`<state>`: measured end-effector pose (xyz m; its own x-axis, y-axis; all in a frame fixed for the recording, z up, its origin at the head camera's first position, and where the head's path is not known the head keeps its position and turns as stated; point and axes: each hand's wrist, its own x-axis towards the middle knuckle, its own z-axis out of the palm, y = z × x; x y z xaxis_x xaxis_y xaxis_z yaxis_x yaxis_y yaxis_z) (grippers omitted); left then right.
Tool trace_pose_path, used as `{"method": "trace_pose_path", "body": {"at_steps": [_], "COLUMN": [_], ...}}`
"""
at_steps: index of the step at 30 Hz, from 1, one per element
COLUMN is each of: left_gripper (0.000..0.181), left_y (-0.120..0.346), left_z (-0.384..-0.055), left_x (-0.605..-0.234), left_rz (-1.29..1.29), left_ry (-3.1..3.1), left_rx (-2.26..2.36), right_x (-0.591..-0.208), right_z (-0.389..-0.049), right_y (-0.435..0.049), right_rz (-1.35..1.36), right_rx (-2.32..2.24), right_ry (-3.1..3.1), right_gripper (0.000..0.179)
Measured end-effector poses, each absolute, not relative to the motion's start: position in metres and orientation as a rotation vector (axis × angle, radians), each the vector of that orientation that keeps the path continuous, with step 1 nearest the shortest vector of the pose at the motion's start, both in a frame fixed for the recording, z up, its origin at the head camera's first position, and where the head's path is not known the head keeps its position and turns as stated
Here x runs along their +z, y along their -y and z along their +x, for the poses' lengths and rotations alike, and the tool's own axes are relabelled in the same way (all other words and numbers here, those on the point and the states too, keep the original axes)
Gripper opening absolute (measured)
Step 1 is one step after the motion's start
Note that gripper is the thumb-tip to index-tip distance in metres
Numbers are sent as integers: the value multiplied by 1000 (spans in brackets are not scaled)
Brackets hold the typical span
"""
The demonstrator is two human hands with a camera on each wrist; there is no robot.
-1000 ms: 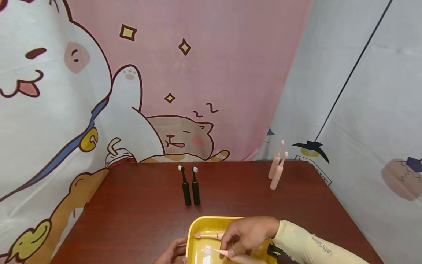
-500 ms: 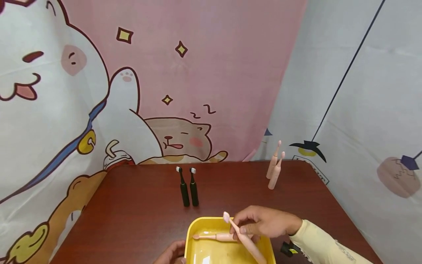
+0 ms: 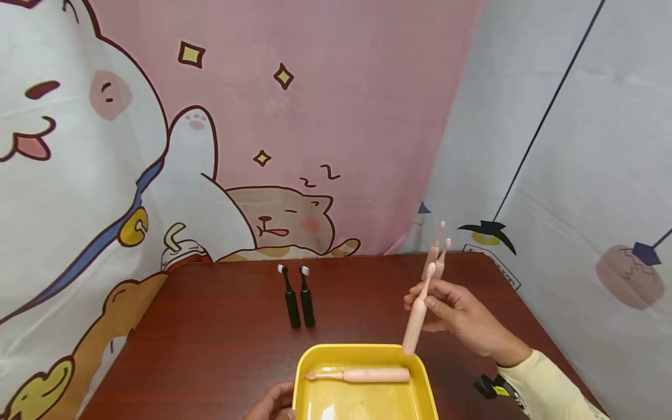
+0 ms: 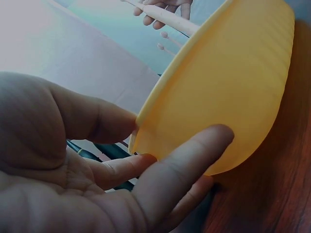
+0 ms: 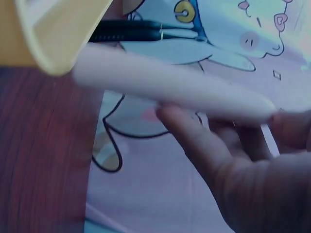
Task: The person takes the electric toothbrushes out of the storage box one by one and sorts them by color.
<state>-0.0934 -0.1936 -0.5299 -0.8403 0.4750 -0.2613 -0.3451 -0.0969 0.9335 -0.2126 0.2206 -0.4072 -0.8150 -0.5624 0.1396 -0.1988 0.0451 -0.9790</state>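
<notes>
A pale pink electric toothbrush (image 3: 415, 321) is pinched between thumb and fingers of my right hand (image 3: 467, 318), brush head up and handle end over the far right corner of the yellow tray (image 3: 362, 348). A second pink toothbrush (image 3: 375, 375) lies flat inside the tray along its far wall. My left hand (image 3: 274, 401) holds the tray's left side; in the left wrist view its thumb meets the rim and its fingers lie against the outer wall (image 4: 228, 92). Behind my right hand, two pink toothbrushes (image 3: 433, 256) stand upright, partly hidden.
Two black electric toothbrushes (image 3: 300, 303) stand side by side on the dark red table (image 3: 220, 326), left of centre. A cartoon-printed cloth (image 3: 357, 116) hangs behind the table's far edge. A black strapped device (image 3: 490, 386) sits at my right wrist.
My right hand has lifted the pink toothbrush out of the tray, moving it away and to the right while turning it upright. The left hand stays at the tray.
</notes>
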Motion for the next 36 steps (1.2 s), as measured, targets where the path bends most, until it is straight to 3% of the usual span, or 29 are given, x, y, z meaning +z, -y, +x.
{"method": "trace_pose_path", "body": {"at_steps": [15,26,36], "left_gripper": [65,59,64], "left_y": [192,191,193], "left_z": [-90,-92,-91], "left_x": [-525,-524,-525], "left_rz": [85,102,86], "left_ry": [-1575,-1652,-1591], "left_rx": [2018,1995,2012], "right_x": [-427,-456,-484], "right_z": [-245,-266,-282], "right_y": [-258,-274,-280], "right_rz": [-450,-329,-272], "right_rx": [-1949,-1859,-1878], "right_ry": [-2530,-2777,-2782], "right_gripper": [39,39,38]}}
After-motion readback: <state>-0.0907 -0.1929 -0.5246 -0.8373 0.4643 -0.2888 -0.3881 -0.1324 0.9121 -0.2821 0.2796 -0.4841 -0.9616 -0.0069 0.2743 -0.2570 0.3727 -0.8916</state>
